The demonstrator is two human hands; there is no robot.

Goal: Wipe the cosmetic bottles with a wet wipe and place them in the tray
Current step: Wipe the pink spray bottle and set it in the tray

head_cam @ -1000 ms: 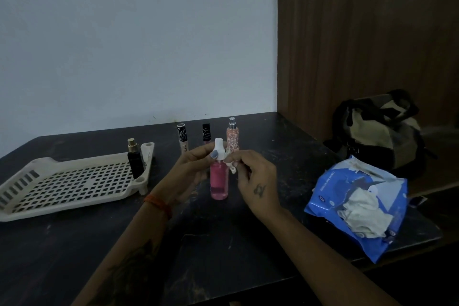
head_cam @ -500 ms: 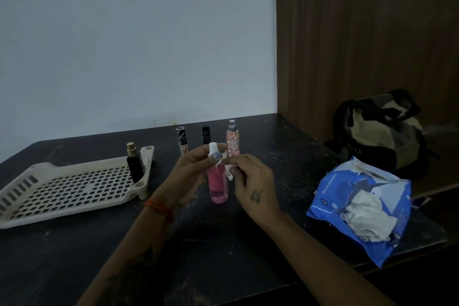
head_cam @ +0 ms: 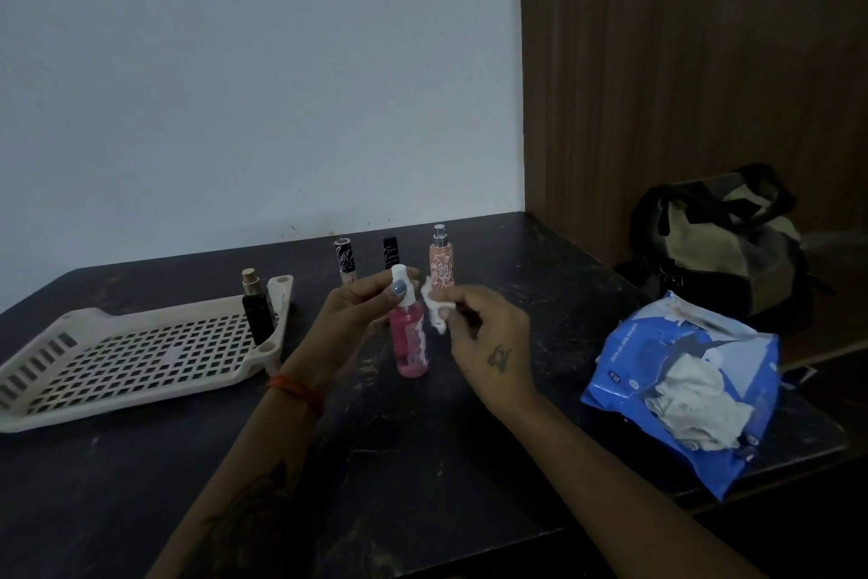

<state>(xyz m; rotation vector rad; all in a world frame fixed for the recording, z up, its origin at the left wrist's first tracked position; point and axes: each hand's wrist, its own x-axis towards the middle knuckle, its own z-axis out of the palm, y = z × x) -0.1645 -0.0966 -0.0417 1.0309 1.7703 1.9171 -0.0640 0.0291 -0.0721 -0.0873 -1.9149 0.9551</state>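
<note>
My left hand grips the white cap end of a pink spray bottle, holding it upright above the dark table. Just to its right, my right hand pinches a small white wet wipe beside the bottle's neck. A cream slotted tray lies at the left with one black bottle with a gold cap standing in its far right corner. Behind my hands stand a peach patterned spray bottle and two slim tubes with black caps.
A blue pack of wet wipes lies open at the right with a crumpled wipe on top. A black and beige bag sits behind it against the wooden panel. The table's front edge runs close below my forearms.
The wipe has come off the bottle's neck and now sits slightly to its right in my right hand. The pink bottle stays in my left hand, about in place.
</note>
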